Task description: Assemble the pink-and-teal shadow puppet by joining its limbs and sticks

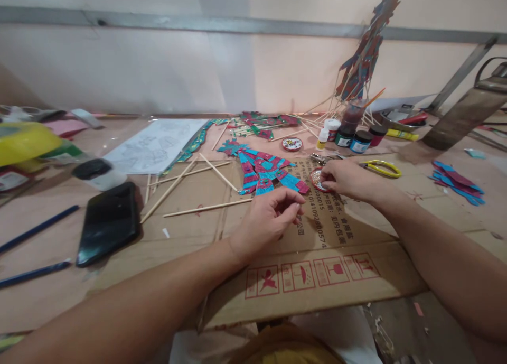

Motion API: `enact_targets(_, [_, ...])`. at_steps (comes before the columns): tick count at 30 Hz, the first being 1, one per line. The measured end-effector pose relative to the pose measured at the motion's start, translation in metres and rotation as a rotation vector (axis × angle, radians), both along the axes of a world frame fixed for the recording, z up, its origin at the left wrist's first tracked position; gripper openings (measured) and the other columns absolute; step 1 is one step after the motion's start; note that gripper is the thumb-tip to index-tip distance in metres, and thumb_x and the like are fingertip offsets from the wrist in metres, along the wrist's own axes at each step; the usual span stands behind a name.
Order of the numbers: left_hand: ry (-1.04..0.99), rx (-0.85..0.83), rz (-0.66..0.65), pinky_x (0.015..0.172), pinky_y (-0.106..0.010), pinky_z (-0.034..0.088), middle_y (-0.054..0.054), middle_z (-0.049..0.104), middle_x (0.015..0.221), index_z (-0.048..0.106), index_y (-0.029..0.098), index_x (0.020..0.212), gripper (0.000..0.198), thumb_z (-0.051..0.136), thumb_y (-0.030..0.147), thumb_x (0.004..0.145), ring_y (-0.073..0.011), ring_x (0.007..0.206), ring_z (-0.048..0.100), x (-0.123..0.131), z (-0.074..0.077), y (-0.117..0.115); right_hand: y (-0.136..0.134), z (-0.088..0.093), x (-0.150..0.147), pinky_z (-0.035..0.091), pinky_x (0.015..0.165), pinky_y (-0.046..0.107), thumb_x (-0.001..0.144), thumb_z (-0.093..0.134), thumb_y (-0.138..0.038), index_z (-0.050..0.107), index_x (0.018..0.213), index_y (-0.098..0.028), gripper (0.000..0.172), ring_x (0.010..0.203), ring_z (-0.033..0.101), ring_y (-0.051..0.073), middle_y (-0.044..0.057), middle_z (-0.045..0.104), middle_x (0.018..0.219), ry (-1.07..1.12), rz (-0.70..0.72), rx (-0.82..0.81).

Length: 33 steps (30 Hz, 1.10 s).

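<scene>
My right hand (346,180) reaches to a small round red-rimmed dish (317,178) of tiny pale bits. Its thumb and fingertips are pinched together at the dish, and anything between them is too small to see. Just below a blue and magenta painted paper figure (261,168), my left hand (273,216) hovers with its fingers curled in towards the thumb; whatever it may hold is hidden. Thin wooden sticks (206,208) lie beside the figure, which rests flat on a cardboard sheet (237,279).
Paint jars (360,141) and a small glue bottle (322,138) stand behind the dish. Yellow-handled scissors (382,168) lie rightward, near more painted pieces (457,182). A phone (109,224), a drawing sheet (154,145) and a lidded jar (99,174) are left. A large bottle (467,110) leans into view.
</scene>
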State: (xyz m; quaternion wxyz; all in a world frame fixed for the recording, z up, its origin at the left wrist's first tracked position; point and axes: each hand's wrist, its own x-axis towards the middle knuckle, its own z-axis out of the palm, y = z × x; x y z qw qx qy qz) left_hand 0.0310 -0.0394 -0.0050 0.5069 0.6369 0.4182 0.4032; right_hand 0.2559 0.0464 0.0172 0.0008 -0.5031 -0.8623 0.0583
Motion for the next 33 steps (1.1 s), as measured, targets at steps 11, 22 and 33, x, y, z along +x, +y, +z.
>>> enact_targets(11, [0.084,0.037,-0.017,0.047,-0.016,0.044,-0.001,0.066,0.071,0.065,0.017,0.087,0.013,0.055,0.025,0.083,-0.0091,0.058,0.059,0.0,0.002,0.0,-0.005,0.005,-0.013,0.021,0.053,0.029,0.078,0.051,-0.018,0.059,0.066,-0.018,0.014,0.05,0.036,0.011,0.003,0.06,0.062,-0.172,-0.028,-0.053])
enact_targets(22, [0.107,0.089,-0.033,0.051,-0.017,0.048,0.0,0.067,0.074,0.064,0.017,0.088,0.012,0.054,0.023,0.084,-0.0078,0.059,0.06,0.0,0.001,0.0,0.001,0.01,0.0,0.027,0.059,0.028,0.082,0.052,-0.025,0.065,0.074,-0.017,0.018,0.064,0.051,0.015,0.006,0.066,0.075,-0.145,0.017,0.001])
enact_targets(33, [0.135,0.09,-0.06,0.049,-0.017,0.046,0.0,0.067,0.073,0.064,0.017,0.089,0.015,0.054,0.027,0.084,-0.0083,0.059,0.058,-0.001,-0.002,0.003,-0.004,0.013,-0.008,0.024,0.058,0.03,0.081,0.052,-0.022,0.065,0.071,-0.017,0.018,0.06,0.048,0.014,0.006,0.067,0.071,-0.249,0.019,-0.027])
